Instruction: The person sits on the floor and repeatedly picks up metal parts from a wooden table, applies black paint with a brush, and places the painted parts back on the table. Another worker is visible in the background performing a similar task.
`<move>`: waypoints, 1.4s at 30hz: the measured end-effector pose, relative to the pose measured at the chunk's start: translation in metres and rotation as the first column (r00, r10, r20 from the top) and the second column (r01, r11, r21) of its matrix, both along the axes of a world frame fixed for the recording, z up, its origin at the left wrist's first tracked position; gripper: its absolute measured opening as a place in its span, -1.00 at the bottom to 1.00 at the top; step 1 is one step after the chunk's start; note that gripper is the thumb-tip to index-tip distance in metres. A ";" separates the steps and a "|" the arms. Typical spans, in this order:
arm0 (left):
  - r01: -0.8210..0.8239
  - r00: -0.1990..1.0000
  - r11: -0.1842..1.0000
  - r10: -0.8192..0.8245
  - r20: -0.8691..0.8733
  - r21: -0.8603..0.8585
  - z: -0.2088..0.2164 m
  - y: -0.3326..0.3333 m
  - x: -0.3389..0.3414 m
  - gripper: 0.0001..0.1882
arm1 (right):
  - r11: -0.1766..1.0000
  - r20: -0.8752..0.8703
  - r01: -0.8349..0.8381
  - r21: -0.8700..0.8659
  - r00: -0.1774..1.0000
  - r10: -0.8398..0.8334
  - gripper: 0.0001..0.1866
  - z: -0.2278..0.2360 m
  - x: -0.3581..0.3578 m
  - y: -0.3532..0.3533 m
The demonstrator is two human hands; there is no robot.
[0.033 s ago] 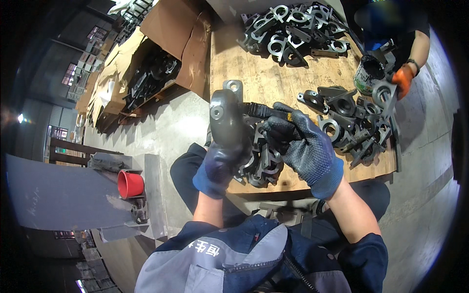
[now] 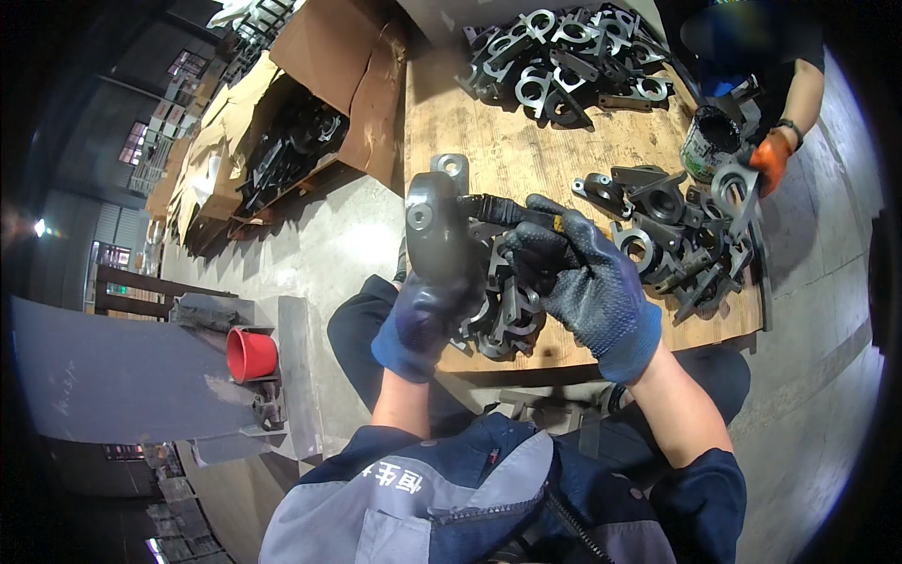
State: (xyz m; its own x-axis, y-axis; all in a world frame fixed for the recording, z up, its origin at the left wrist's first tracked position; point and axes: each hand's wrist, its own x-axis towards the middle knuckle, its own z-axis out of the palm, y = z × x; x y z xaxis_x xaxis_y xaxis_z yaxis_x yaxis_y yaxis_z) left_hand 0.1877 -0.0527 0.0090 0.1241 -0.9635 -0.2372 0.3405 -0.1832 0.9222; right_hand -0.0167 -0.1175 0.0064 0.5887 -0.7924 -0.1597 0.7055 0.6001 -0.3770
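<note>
My left hand (image 2: 421,315), in a blue-black glove, grips a dark metal bracket (image 2: 433,218) and keeps it raised above the near edge of the wooden table. A rounded face with a small hole shows on it, and a pale lug stands at its top. In my right hand (image 2: 592,287), gloved alike, the fingers are closed around a paintbrush (image 2: 503,211) with a black, paint-covered head and a bit of yellow on it. The brush tip meets the bracket's right side. Below and between my hands lie several more metal brackets (image 2: 507,315), partly covered by them.
More brackets lie piled at the table's (image 2: 498,136) far end (image 2: 554,80) and right side (image 2: 658,202). At right, a co-worker's orange glove (image 2: 772,160) holds a ring-shaped bracket (image 2: 736,188) beside a can of black paint (image 2: 709,141). Left are a carton (image 2: 366,122) and red bucket (image 2: 251,354).
The bracket in my left hand has shifted very slightly right. The co-worker's orange glove and its ring-shaped bracket have moved a little toward the left. My right hand stays nearly still.
</note>
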 end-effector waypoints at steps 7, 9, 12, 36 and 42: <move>0.064 0.998 0.998 -0.064 -0.011 0.002 0.004 -0.001 0.001 -0.52 | 0.994 0.104 -0.102 -0.026 0.989 0.104 -0.52 0.003 -0.011 -0.005; 0.046 0.999 0.999 -0.046 -0.005 0.010 -0.001 0.000 0.006 -0.52 | 0.990 -0.020 -0.094 -0.109 0.996 0.092 -0.54 0.006 -0.017 -0.005; 0.016 0.994 1.000 -0.017 0.110 0.010 -0.001 0.001 0.008 -0.53 | 0.770 -0.349 -0.010 -0.639 0.895 -0.278 -0.59 0.008 -0.024 -0.007; -0.286 0.011 0.871 0.420 0.907 -0.400 -0.049 -0.012 0.037 -0.41 | 0.852 -0.754 -0.085 -0.517 0.518 -0.405 -0.72 0.017 -0.031 -0.020; -0.334 0.085 0.858 0.440 0.894 -0.390 -0.075 -0.029 0.059 -0.42 | 0.784 -0.674 0.047 -0.619 0.481 -0.562 -0.68 0.011 -0.042 -0.031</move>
